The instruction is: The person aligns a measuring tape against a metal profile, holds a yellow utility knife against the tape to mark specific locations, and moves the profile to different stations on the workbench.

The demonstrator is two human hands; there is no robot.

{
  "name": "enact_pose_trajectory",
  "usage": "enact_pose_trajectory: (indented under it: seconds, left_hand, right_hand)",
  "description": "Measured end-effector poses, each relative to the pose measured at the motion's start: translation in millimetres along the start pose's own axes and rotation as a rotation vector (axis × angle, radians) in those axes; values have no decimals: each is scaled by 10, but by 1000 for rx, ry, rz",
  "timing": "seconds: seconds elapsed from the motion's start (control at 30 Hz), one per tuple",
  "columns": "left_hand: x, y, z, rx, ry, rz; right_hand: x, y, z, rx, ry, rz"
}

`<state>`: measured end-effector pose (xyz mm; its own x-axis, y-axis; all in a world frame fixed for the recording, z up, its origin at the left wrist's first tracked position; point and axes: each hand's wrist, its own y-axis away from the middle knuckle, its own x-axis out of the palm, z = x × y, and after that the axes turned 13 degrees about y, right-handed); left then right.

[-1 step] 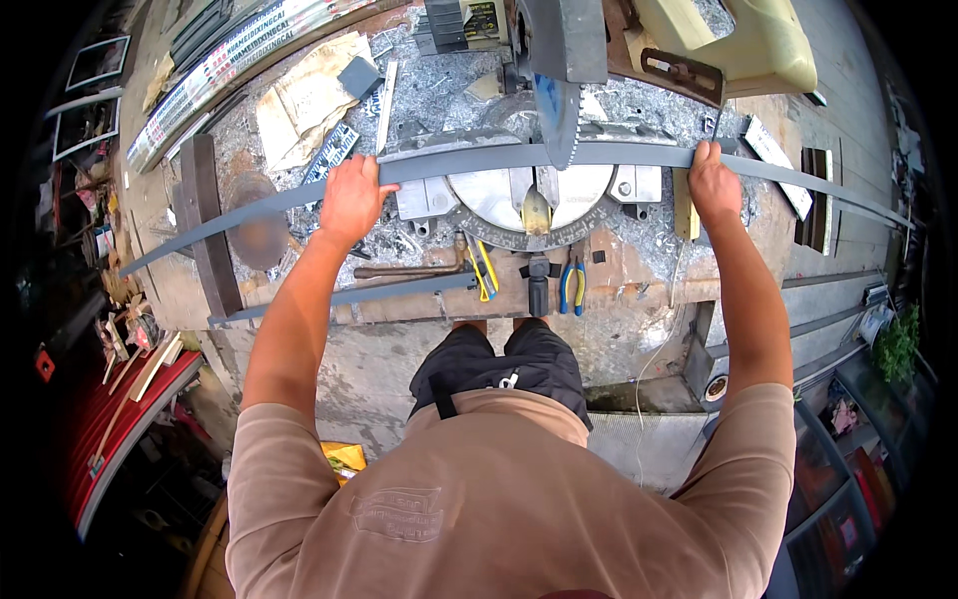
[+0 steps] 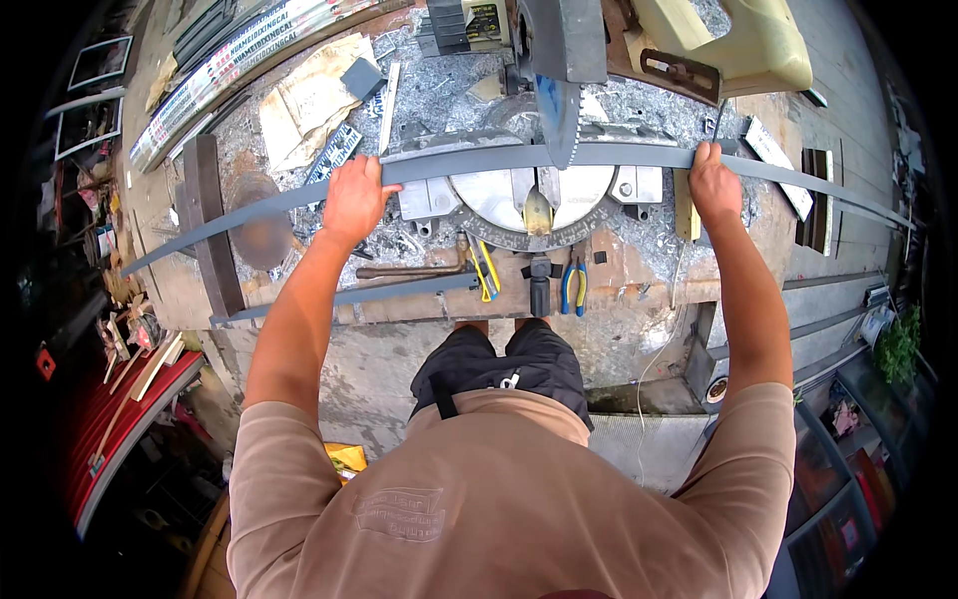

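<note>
- Two hands are gripping one gray strip (image 2: 449,160): my left hand (image 2: 354,200) is curling its fingers over the far edge at left, and my right hand (image 2: 716,185) is pinching it likewise at right.
- The strip is running left to right across the saw base (image 2: 584,190), both ends reaching past my hands.
- The saw blade (image 2: 557,110) is hanging over it between them, looking slightly nearer my right; whether blade and strip are touching, I cannot tell.
- Far left, a white-wrapped bundle (image 2: 230,65) is showing red and dark lettering.
- Near me, my brown shirt (image 2: 519,469) is bearing a raised, lettered emblem (image 2: 399,514).
</note>
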<state>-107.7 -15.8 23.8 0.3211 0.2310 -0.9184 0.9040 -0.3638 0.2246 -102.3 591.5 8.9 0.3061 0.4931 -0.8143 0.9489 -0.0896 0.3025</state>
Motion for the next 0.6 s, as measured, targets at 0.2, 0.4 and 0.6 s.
enact_pose_trajectory:
  seconds: [0.2, 0.4, 0.6]
  left_hand:
    - [-33, -40, -23, 4, 3, -11]
    - [-68, -2, -28, -64, -41, 34]
    - [25, 57, -52, -41, -119, -29]
  right_hand:
    - [-46, 75, 8, 91, -72, -8]
    - [-706, 900, 454, 226, -435, -157]
    - [-606, 2229, 842, 81, -586, 97]
